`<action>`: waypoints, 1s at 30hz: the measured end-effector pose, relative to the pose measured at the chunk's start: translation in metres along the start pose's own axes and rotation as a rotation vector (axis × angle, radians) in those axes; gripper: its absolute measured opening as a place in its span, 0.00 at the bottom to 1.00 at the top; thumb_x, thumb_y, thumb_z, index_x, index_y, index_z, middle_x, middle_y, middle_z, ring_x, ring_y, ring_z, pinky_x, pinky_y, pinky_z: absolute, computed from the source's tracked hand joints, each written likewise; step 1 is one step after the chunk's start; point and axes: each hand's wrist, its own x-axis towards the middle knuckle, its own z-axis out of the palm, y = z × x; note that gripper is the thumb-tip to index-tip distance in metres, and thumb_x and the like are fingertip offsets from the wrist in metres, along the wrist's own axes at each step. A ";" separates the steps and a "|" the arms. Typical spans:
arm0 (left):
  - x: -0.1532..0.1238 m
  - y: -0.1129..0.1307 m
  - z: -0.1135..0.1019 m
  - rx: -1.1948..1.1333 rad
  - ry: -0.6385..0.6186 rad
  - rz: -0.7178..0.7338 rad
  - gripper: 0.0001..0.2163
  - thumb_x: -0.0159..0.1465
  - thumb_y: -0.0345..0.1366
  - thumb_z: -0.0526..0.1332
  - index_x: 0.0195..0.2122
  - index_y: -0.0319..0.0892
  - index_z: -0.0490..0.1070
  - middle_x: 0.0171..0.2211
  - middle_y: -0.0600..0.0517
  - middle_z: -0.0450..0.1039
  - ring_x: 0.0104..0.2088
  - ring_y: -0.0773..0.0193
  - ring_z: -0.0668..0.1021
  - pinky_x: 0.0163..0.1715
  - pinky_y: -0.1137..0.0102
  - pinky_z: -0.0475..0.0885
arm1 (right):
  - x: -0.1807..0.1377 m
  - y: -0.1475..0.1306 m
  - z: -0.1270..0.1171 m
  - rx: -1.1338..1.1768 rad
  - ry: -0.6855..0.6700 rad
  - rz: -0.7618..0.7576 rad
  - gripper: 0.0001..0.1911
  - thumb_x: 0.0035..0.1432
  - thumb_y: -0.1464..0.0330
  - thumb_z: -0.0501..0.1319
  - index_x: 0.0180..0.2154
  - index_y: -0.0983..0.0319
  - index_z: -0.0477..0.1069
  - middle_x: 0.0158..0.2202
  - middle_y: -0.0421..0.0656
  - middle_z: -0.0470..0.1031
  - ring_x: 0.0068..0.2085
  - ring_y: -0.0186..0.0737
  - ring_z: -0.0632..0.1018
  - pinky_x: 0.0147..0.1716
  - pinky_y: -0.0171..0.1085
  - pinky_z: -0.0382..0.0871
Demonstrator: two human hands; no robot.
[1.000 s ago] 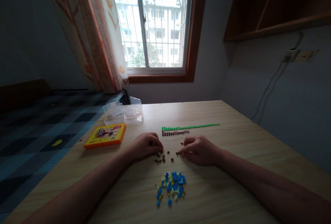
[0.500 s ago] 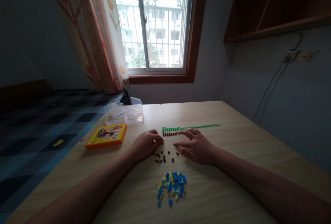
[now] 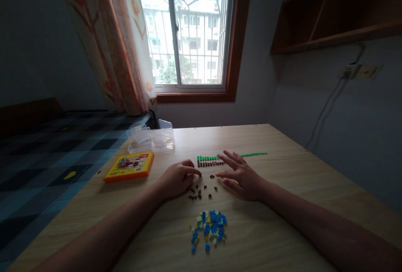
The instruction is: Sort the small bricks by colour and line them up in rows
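Note:
My left hand (image 3: pixel 176 178) rests on the wooden table (image 3: pixel 282 205) with its fingers curled, the fingertips beside several loose brown bricks (image 3: pixel 201 190). My right hand (image 3: pixel 240 175) lies with fingers stretched out, its tips over the right end of a row of brown bricks (image 3: pixel 210 163). Just behind that row runs a longer row of green bricks (image 3: pixel 251 154). A heap of blue, yellow and white bricks (image 3: pixel 209 228) lies nearer to me, between my forearms.
An orange-yellow box (image 3: pixel 129 166) lies flat to the left. Behind it stands a clear plastic container (image 3: pixel 150 139) at the table's far left edge. A window, a curtain and a wall shelf are beyond the table.
My right hand opened from a pinch near the loose brown bricks and moved forward to the end of the brown row. My left hand hardly moved.

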 end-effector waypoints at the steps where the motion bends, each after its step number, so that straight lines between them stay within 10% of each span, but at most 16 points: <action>1: 0.000 0.001 0.000 0.026 -0.021 0.014 0.18 0.60 0.27 0.57 0.46 0.51 0.82 0.42 0.50 0.76 0.35 0.64 0.78 0.40 0.70 0.72 | 0.000 0.000 0.000 0.003 0.016 -0.005 0.14 0.66 0.64 0.58 0.50 0.52 0.79 0.69 0.48 0.58 0.70 0.57 0.55 0.65 0.63 0.49; 12: -0.001 0.006 0.008 0.158 -0.073 0.121 0.18 0.70 0.35 0.53 0.56 0.59 0.74 0.45 0.49 0.71 0.43 0.59 0.76 0.46 0.65 0.70 | -0.001 0.006 -0.001 0.041 0.026 -0.030 0.12 0.65 0.65 0.59 0.45 0.54 0.81 0.66 0.48 0.64 0.69 0.58 0.58 0.63 0.62 0.54; 30: 0.004 0.002 0.005 -0.075 -0.050 0.022 0.17 0.65 0.29 0.55 0.44 0.51 0.82 0.40 0.49 0.74 0.40 0.62 0.76 0.44 0.70 0.70 | 0.001 0.005 -0.001 0.056 -0.057 -0.022 0.17 0.67 0.62 0.57 0.54 0.52 0.77 0.68 0.49 0.61 0.70 0.59 0.56 0.63 0.62 0.55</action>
